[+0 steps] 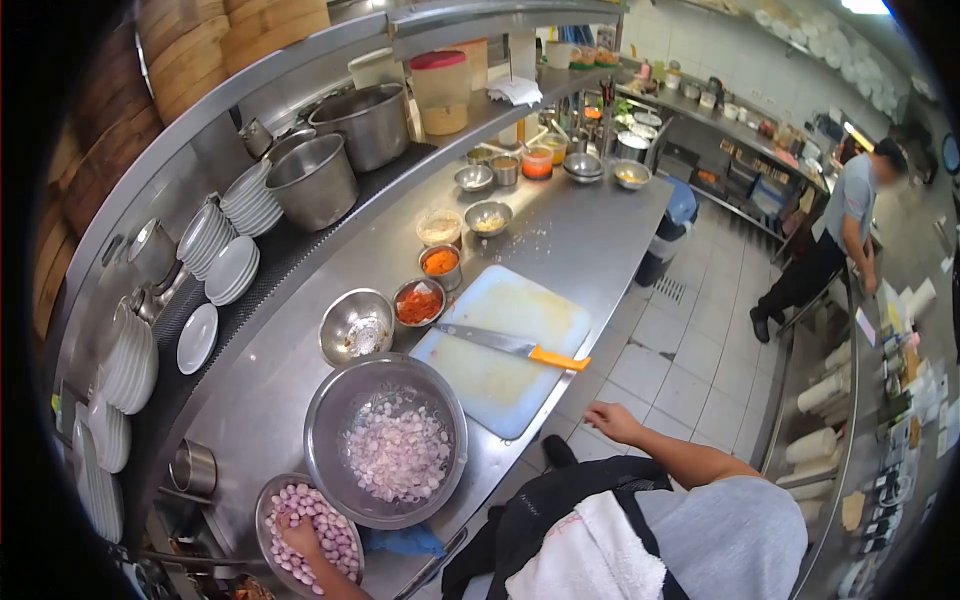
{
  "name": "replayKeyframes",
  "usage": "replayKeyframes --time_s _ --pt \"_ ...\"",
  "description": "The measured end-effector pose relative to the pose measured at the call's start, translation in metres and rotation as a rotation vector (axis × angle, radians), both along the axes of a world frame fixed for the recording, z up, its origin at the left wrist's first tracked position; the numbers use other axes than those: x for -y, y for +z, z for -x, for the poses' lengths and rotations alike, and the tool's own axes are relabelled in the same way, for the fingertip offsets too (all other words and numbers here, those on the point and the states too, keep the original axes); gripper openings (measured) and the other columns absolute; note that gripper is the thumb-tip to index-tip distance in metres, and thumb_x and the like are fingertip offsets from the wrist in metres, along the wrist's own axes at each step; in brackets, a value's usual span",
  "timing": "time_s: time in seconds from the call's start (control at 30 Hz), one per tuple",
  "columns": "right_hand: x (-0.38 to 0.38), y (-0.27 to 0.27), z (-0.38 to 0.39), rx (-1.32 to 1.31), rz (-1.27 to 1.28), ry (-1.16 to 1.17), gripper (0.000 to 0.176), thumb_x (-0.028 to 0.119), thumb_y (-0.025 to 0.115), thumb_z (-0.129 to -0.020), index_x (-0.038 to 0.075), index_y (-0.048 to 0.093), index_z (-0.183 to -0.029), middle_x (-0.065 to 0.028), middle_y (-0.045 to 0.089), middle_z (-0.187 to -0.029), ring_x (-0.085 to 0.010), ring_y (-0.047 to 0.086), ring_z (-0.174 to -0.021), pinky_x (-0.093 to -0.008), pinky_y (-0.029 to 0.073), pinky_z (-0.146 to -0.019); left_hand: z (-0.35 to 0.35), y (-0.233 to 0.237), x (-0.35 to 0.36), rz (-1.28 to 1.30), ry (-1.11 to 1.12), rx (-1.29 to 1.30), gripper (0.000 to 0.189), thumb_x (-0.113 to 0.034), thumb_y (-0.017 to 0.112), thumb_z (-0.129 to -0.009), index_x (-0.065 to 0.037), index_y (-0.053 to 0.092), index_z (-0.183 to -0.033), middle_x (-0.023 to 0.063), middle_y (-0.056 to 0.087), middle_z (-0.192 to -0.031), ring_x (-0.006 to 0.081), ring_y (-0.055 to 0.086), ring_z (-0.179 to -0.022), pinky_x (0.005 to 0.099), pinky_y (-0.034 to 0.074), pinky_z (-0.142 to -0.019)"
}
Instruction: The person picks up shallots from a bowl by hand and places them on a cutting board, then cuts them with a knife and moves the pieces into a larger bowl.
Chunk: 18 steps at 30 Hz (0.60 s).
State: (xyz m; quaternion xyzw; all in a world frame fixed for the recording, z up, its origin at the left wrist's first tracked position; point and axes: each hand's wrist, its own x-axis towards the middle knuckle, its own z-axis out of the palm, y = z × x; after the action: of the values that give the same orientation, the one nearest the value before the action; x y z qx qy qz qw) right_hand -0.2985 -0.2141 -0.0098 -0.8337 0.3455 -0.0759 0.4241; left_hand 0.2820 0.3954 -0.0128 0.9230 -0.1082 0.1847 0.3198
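My left hand (299, 539) reaches into a metal bowl (264, 520) of peeled shallots (325, 520). Its fingertips are sunk among them, so their grip is hidden. Beside that bowl stands a larger metal bowl (322, 430) with sliced shallots (398, 450) inside. My right hand (612, 422) hangs in the air past the counter edge, fingers loosely bent, holding nothing that I can see. Nearest to it, a knife (500, 341) with an orange handle lies across a pale cutting board (510, 390), its handle jutting over the board's edge.
Behind the board sit a small metal bowl (340, 318) and containers of orange (440, 262) and red (418, 303) food. Stacked white plates (233, 270) and steel pots (312, 182) line the shelf. A blue-topped bin (680, 203) stands past the counter's end; another person (835, 225) is at right.
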Motion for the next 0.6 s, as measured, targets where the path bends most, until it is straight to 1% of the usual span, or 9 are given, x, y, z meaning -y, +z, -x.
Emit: replayKeyframes --time_s 0.07,0.13,0.17,0.2,0.27,0.3,0.33,0.4,0.6 --pt "-0.018 -0.017 0.046 -0.061 -0.087 -0.112 0.030 0.028 0.062 -0.112 -0.001 0.073 -0.113 -0.0122 0.081 -0.096 -0.0218 0.078 -0.085 -0.0378 0.062 -0.081 -0.008 -0.003 -0.007 0.046 0.042 0.028 0.048 -0.002 0.083 -0.073 0.010 0.071 -0.119 0.0250 0.068 -0.137 0.0406 0.065 -0.127 0.0449 0.047 -0.118" --pt "-0.028 -0.027 0.081 -0.086 -0.133 -0.182 0.029 0.026 0.062 -0.112 -0.001 0.073 -0.112 -0.0126 0.081 -0.095 -0.0212 0.077 -0.083 -0.0373 0.062 -0.080 -0.003 0.002 -0.001 0.352 0.080 -0.108 0.042 -0.002 0.080 -0.080 0.008 0.072 -0.120 0.0200 0.072 -0.129 0.0343 0.066 -0.123 0.0421 0.050 -0.112" --pt "-0.031 -0.031 0.097 -0.110 -0.161 -0.252 0.028 0.024 0.063 -0.111 -0.002 0.073 -0.110 -0.0129 0.080 -0.093 -0.0205 0.077 -0.082 -0.0367 0.062 -0.079 0.005 0.007 0.002 0.402 0.082 -0.112 0.031 -0.002 0.077 -0.087 0.005 0.072 -0.117 0.0143 0.072 -0.120 0.0291 0.067 -0.115 0.0392 0.052 -0.106" --pt "-0.031 -0.032 0.109 -0.123 -0.165 -0.242 0.028 0.024 0.063 -0.111 -0.002 0.073 -0.110 -0.0129 0.080 -0.093 -0.0205 0.077 -0.082 -0.0367 0.062 -0.079 0.006 0.012 0.001 0.396 0.096 -0.121 0.031 -0.002 0.077 -0.087 0.005 0.072 -0.117 0.0143 0.072 -0.120 0.0291 0.067 -0.115 0.0392 0.052 -0.106" --pt "-0.023 -0.035 0.126 -0.115 -0.188 -0.327 0.028 0.023 0.062 -0.111 -0.003 0.073 -0.109 -0.0126 0.080 -0.091 -0.0194 0.076 -0.079 -0.0360 0.062 -0.077 0.007 0.023 -0.003 0.549 0.060 -0.354 0.017 -0.002 0.074 -0.093 0.000 0.072 -0.109 0.0079 0.072 -0.098 0.0210 0.067 -0.089 0.0338 0.057 -0.082" --pt "-0.015 -0.031 0.130 -0.145 -0.163 -0.323 0.028 0.022 0.062 -0.111 -0.004 0.072 -0.108 -0.0120 0.079 -0.090 -0.0188 0.075 -0.078 -0.0359 0.062 -0.075 0.004 0.011 0.004 0.330 0.056 0.236 0.008 -0.003 0.073 -0.096 -0.006 0.071 -0.103 0.0017 0.066 -0.079 0.0124 0.059 -0.065 0.0271 0.049 -0.060" --pt "-0.005 -0.027 0.132 -0.154 -0.170 -0.310 0.028 0.022 0.062 -0.111 -0.004 0.072 -0.108 -0.0120 0.079 -0.090 -0.0188 0.075 -0.078 -0.0359 0.062 -0.075 0.007 0.008 -0.004 0.319 0.069 0.232 0.008 -0.003 0.073 -0.096 -0.006 0.071 -0.103 0.0017 0.066 -0.079 0.0124 0.059 -0.065 0.0271 0.049 -0.060" --pt "0.020 -0.013 0.126 -0.131 -0.063 -0.326 0.028 0.022 0.062 -0.112 -0.004 0.071 -0.108 -0.0116 0.079 -0.089 -0.0188 0.074 -0.076 -0.0359 0.061 -0.074 0.019 0.030 0.000 0.900 0.181 -0.270 0.007 -0.005 0.072 -0.098 -0.009 0.070 -0.102 -0.0002 0.064 -0.076 0.0063 0.051 -0.058 0.0222 0.038 -0.049" --pt "0.082 0.072 0.020 0.191 0.193 -0.270 0.023 0.023 0.064 -0.110 0.001 0.071 -0.109 -0.0174 0.079 -0.093 -0.0280 0.076 -0.076 -0.0397 0.060 -0.074 0.044 0.060 0.015 1.031 0.162 -0.265 0.016 -0.011 0.069 -0.101 -0.011 0.068 -0.117 0.0015 0.069 -0.096 0.0087 0.060 -0.075 0.0235 0.043 -0.056"
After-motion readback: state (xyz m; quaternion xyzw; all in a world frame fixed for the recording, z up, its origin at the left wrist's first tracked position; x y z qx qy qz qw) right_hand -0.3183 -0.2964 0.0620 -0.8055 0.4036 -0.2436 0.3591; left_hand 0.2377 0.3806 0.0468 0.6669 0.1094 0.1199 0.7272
